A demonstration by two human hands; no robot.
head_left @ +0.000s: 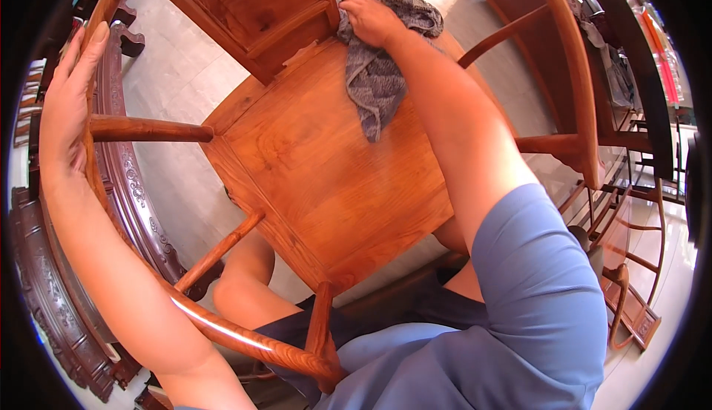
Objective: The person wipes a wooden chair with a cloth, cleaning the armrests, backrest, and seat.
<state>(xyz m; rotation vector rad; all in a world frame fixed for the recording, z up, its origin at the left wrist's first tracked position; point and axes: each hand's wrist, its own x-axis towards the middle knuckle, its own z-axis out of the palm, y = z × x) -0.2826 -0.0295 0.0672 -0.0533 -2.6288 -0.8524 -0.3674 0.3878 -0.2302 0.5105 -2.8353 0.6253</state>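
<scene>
A reddish-brown wooden armchair (319,187) stands in front of me, with its seat between my arms and its panelled backrest (237,2) at the far side. With fingers bent, my right hand (371,21) presses a grey patterned cloth (376,94) against the far part of the seat, close to the backrest. One end of the cloth hangs loosely toward the seat's middle. On the left, my left hand (68,109) rests against the curved armrest (237,333), its fingers stretched out along the wood. That forearm lies beside the same rail.
Dark carved wooden furniture (122,158) stands close on the left. The chair's other armrest (582,61) curves past my right arm. Farther right are a dark wooden cabinet or panel (519,20), a small wooden chair (619,261) and cluttered shelves. Pale tiles (174,187) cover the floor.
</scene>
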